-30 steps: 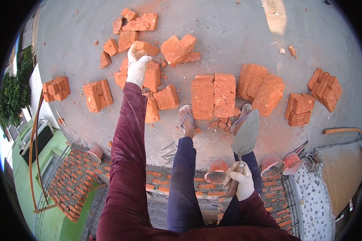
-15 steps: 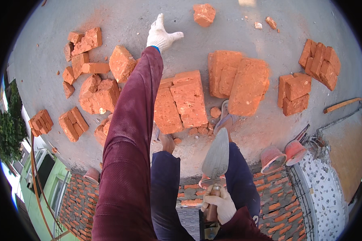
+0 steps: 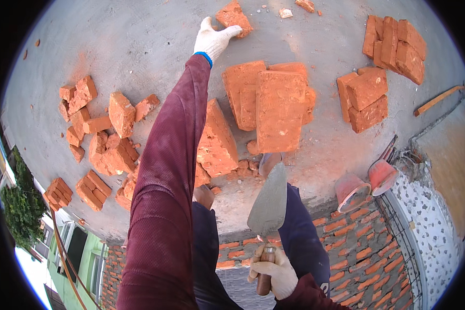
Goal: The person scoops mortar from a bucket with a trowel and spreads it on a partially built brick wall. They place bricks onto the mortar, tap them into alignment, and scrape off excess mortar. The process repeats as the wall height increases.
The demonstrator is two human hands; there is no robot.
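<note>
My left hand point(image 3: 213, 40), in a white knitted glove with a blue cuff, reaches far out over the grey floor. Its fingers are spread, with the thumb against the near edge of a broken orange brick piece point(image 3: 236, 16); no closed grip shows. Close to my body, my right hand point(image 3: 279, 274), also gloved, is wrapped round the wooden handle of a trowel point(image 3: 269, 199). The trowel's pointed grey blade faces away from me, over my legs. Between the hands stand a stack of bricks point(image 3: 280, 106) and another brick pile point(image 3: 217, 139), partly covered by my left sleeve.
Broken bricks point(image 3: 108, 152) lie in heaps at the left. Brick stacks point(image 3: 398, 44) stand at the far right, near a wooden strip point(image 3: 439, 99). Two orange buckets point(image 3: 352, 192) sit at the right edge. Below the floor's edge drops a brick wall point(image 3: 356, 258).
My left hand has come up to the brick piece, its thumb now against it. The view has shifted, so the stacks sit differently. My right hand still holds the trowel, its blade slightly turned.
</note>
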